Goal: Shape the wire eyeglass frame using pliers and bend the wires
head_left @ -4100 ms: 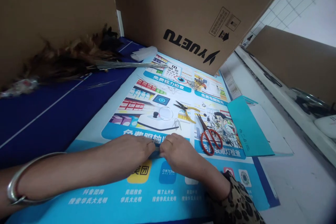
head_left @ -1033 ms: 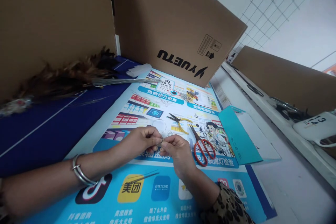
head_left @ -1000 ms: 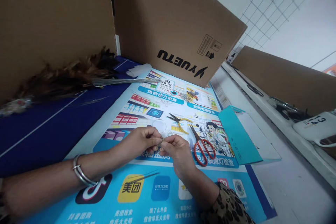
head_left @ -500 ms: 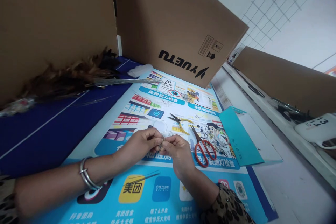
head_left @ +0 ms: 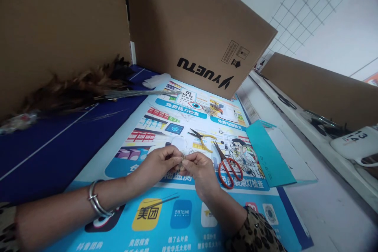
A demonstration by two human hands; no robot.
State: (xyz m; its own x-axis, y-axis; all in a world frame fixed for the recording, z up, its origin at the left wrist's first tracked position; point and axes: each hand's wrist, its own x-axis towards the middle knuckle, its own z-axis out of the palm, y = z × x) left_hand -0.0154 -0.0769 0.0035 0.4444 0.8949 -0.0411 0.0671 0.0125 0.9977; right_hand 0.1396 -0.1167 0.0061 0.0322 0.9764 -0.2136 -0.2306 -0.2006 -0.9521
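My left hand (head_left: 163,160) and my right hand (head_left: 200,169) meet fingertip to fingertip above the printed mat. Both are closed in a pinch around something small and greyish, mostly covered by the fingers, whose kind I cannot make out. Just beyond them lie yellow-handled pliers (head_left: 202,139) with their jaws apart. Red-handled scissors (head_left: 229,166) rest to the right of my right hand. Below the hands, a few thin dark wires (head_left: 161,201) lie on the mat (head_left: 118,189).
Brown feathers (head_left: 73,86) and a bundle of thin wires (head_left: 138,93) lie at the left. A cardboard box (head_left: 203,27) stands behind. Tangled wire pieces (head_left: 251,161) are scattered beside the scissors, near a turquoise folded card (head_left: 270,157). A white mug (head_left: 356,145) stands far right.
Hardly anything differs. My hands keep the same pinch in nearly the same spot, with slight finger movement, and the whole view has shifted a little.
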